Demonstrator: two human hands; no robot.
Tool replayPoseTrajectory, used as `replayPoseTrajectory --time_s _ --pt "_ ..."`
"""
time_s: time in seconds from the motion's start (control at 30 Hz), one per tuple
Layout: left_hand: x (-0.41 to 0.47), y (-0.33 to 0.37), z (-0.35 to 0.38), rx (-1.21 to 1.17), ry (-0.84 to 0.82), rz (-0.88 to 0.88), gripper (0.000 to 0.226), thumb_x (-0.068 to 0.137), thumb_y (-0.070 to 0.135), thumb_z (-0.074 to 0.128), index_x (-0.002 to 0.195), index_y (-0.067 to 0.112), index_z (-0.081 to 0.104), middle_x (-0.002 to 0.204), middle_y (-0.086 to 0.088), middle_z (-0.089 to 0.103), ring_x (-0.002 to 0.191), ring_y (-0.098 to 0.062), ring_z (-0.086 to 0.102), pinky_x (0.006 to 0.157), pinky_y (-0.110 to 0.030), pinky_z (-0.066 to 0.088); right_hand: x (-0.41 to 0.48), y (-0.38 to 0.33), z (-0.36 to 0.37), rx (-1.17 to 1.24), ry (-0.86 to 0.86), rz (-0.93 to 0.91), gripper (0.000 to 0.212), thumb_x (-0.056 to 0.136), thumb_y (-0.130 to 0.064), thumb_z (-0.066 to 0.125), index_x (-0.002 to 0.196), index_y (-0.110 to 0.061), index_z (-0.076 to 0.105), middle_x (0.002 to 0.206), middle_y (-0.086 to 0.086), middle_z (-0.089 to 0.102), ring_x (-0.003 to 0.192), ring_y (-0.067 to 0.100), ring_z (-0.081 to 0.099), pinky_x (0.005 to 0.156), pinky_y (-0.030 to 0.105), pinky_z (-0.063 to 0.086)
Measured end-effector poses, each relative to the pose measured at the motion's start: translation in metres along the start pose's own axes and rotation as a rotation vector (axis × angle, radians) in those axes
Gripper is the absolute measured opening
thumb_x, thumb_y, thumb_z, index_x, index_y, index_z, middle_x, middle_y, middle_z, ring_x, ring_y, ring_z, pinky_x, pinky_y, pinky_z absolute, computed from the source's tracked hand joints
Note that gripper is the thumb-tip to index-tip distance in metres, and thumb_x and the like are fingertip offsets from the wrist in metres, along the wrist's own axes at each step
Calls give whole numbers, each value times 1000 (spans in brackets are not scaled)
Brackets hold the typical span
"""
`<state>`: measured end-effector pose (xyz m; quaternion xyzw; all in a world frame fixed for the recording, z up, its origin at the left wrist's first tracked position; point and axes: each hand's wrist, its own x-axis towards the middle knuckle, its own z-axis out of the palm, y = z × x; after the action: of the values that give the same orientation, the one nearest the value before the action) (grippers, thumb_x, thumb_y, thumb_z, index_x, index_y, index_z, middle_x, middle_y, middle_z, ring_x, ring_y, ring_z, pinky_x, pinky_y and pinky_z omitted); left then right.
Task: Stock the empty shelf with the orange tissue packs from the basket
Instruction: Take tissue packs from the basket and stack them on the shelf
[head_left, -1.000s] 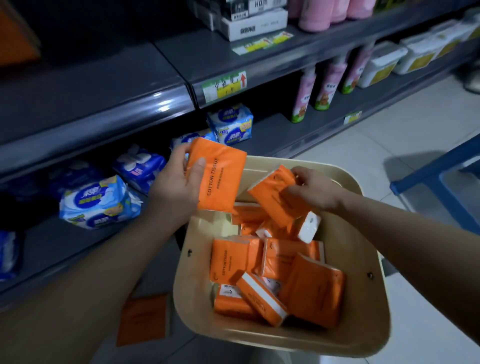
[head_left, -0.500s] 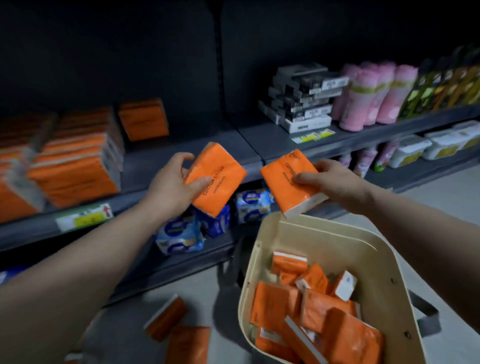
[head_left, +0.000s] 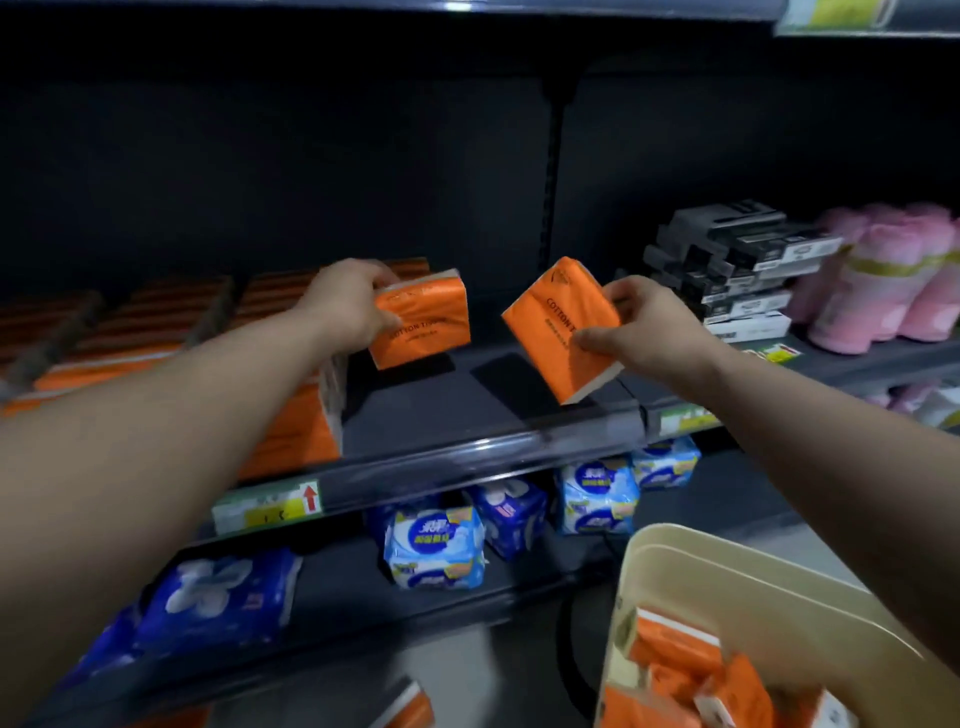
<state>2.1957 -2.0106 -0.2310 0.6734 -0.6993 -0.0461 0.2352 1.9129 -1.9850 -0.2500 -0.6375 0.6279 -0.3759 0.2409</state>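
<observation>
Since half a second earlier, both packs were found to have been carried from in front of the shelf (head_left: 483, 410) to above its bare section; a second earlier they had been held just above the basket (head_left: 737, 577). The left hand (head_left: 348, 306) was closed round the first orange tissue pack (head_left: 426, 322), held just above the shelf deck, beside the stacked orange packs (head_left: 291, 431) on the shelf's left part. The right hand (head_left: 644, 327) pinched the second orange tissue pack (head_left: 561, 332), tilted on one corner over the shelf's front lip. Neither pack was judged to be resting on the shelf yet, and placement was judged imminent. More orange packs were seen in the basket, below and right of the shelf, so much stocking was judged outstanding. "COTTON T…" was read on both held packs; the smaller line beneath could not be read. A price label (head_left: 267, 506) on the shelf's front lip bore a red upward arrow beside a yellow band; its writing was illegible. The blue-and-white packs (head_left: 434, 551) under the shelf carried characters too blurred to be read.
</observation>
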Motion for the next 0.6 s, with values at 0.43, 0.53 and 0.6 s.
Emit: replayPoseTrajectory --time_s 0.43,0.53,0.6 --pt "78 -44 38 263 -48 28 46 81 7 70 126 6 57 129 -20 55 118 -35 53 98 -35 41 66 -2 52 7 20 -49 50 72 -25 79 114 -18 54 100 0 62 83 11 60 66 25 45" --pt "85 -50 42 313 -17 62 39 83 5 67 122 5 61 126 -21 56 116 -35 54 96 -33 42 71 -3 58 10 7 -59 53 72 -25 79 117 -18 53 96 -4 60 80 5 58 60 20 42" --pt "90 -54 45 341 -9 61 36 85 4 62 121 4 61 125 -22 55 116 -36 53 95 -35 43 73 -3 59 17 -1 -62 54 73 -25 79 118 -19 51 94 -6 58 78 1 55 57 18 40"
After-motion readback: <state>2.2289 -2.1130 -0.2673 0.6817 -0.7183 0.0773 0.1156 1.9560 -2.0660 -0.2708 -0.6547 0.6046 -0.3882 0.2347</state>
